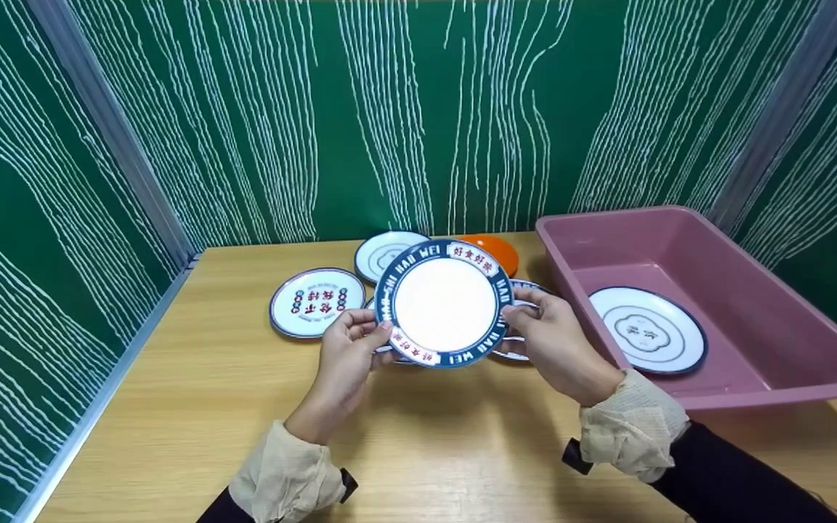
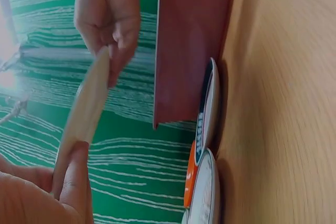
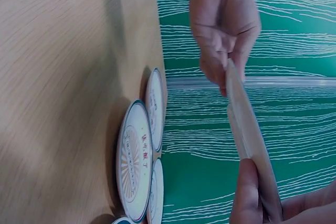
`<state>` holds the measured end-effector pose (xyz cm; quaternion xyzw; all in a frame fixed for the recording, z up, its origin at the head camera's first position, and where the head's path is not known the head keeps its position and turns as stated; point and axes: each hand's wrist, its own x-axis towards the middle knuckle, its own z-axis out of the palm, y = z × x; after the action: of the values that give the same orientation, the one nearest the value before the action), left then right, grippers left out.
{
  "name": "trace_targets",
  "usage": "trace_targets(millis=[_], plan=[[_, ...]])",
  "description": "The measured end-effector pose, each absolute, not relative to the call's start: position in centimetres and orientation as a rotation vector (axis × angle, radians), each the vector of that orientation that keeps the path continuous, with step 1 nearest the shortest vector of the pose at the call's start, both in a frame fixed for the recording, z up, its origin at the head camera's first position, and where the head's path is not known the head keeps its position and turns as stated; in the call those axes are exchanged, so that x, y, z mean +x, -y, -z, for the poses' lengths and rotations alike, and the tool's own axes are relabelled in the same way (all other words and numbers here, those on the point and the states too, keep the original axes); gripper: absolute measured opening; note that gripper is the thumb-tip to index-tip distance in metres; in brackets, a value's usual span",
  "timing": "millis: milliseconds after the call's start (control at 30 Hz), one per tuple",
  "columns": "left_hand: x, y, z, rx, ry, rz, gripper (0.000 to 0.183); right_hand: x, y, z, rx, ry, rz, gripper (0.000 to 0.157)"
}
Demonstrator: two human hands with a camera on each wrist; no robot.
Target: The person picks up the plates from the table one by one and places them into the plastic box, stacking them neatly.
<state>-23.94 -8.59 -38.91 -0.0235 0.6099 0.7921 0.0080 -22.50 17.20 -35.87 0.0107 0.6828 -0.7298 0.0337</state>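
Note:
A round white plate (image 1: 440, 305) with a dark blue lettered rim is held up over the table, its white face turned toward the head camera. My left hand (image 1: 342, 363) pinches its left edge, thumb on the face. At the opposite edge, my right hand (image 1: 560, 341) grips the rim between thumb and fingers. Seen edge-on in the left wrist view, the held plate (image 2: 86, 108) is well above the tabletop. Behind it on the table lie a white plate with red and blue characters (image 1: 317, 301), a blue-rimmed plate (image 1: 382, 250) and an orange dish (image 1: 500, 254), the last two partly hidden.
A pink tub (image 1: 789, 312) stands on the right of the wooden table (image 1: 193, 414), with a blue-rimmed white plate (image 1: 654, 330) inside. Another plate (image 3: 135, 161) lies flat behind the held one. Green white-streaked walls (image 1: 244, 109) enclose the back and sides.

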Motion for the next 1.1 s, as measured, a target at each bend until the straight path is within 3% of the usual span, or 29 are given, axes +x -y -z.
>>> trace_targets(millis=[200,700,900,1100], plan=[[-24.4,9.3,39.2,-0.029,-1.876,-2.464,0.025,-22.1,-17.7,35.4,-0.014,-2.131,2.287,0.039],[-27.8,13.0,40.3,-0.316,-1.996,-2.556,0.021,-21.6,-23.8,34.1,0.086,-2.132,2.302,0.049],[-28.8,14.0,41.5,-0.462,-2.228,-2.467,0.025,-21.6,-26.1,33.9,0.092,-2.128,2.396,0.039],[-29.6,15.4,42.5,-0.587,-2.313,-2.439,0.039,-21.8,-28.9,34.0,0.160,-1.974,2.565,0.023]])
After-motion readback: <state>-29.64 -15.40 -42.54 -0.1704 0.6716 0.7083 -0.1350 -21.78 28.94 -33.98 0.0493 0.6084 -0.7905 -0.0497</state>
